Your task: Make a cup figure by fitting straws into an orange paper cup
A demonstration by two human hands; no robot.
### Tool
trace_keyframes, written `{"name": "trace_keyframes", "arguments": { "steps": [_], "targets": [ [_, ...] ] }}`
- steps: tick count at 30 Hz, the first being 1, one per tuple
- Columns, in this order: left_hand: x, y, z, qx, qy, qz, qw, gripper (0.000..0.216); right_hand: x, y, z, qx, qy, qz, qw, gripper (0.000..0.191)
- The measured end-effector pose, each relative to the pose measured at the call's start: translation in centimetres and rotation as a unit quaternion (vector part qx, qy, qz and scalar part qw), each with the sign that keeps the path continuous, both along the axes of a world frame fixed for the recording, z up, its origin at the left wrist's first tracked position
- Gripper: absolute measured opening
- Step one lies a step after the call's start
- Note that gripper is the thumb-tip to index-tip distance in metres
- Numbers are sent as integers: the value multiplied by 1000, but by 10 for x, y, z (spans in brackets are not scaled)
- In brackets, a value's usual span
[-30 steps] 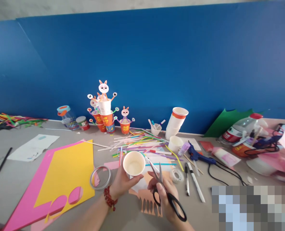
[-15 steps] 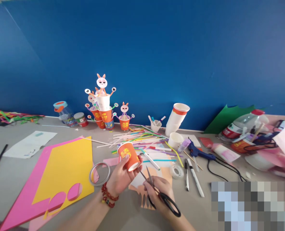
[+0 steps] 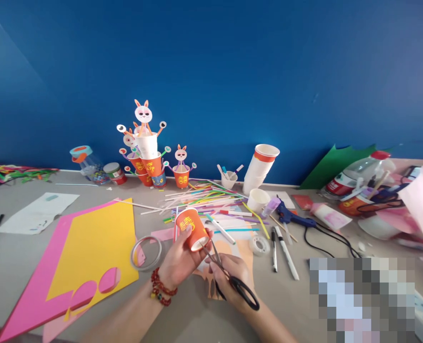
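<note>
My left hand (image 3: 177, 261), with a red bead bracelet at the wrist, grips an orange paper cup (image 3: 191, 228) tipped on its side, its mouth turned down and to the right. My right hand (image 3: 229, 276) holds black-handled scissors (image 3: 229, 274); the blades are parted and their tips sit at the cup's rim. Under both hands lies a peach paper cut-out (image 3: 245, 252) on the grey table (image 3: 15, 267).
Yellow and pink foam sheets (image 3: 90, 252) and a clear tape ring (image 3: 146, 253) lie to the left. Coloured straws (image 3: 204, 200), pens (image 3: 286, 252), a tape roll (image 3: 259, 245) and a blue glue gun (image 3: 292, 219) are just beyond. Bunny cup figures (image 3: 147, 157) and stacked cups (image 3: 259, 169) stand by the blue wall.
The cup went from mouth-up to tipped over, showing its orange side. The scissors moved up to the cup's rim. The view shifted upward slightly.
</note>
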State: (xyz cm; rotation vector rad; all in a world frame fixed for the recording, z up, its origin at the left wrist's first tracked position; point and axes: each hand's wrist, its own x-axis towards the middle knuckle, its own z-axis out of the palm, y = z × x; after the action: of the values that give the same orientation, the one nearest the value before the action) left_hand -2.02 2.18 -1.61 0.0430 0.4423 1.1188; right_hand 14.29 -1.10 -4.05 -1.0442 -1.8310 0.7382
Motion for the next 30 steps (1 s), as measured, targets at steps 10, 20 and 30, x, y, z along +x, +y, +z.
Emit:
{"name": "trace_keyframes", "arguments": {
  "steps": [10, 20, 30],
  "targets": [
    [6, -6, -5, 27, 39, 49, 998, 26, -6, -1, -6, -188, 157, 49, 968, 34],
    [8, -5, -6, 25, -59, -17, 998, 31, -11, -2, -2, -248, 302, 109, 914, 34],
    [9, -5, -6, 19, -7, -5, 1000, 34, -11, -2, -6, -204, 183, 52, 960, 38]
  ]
}}
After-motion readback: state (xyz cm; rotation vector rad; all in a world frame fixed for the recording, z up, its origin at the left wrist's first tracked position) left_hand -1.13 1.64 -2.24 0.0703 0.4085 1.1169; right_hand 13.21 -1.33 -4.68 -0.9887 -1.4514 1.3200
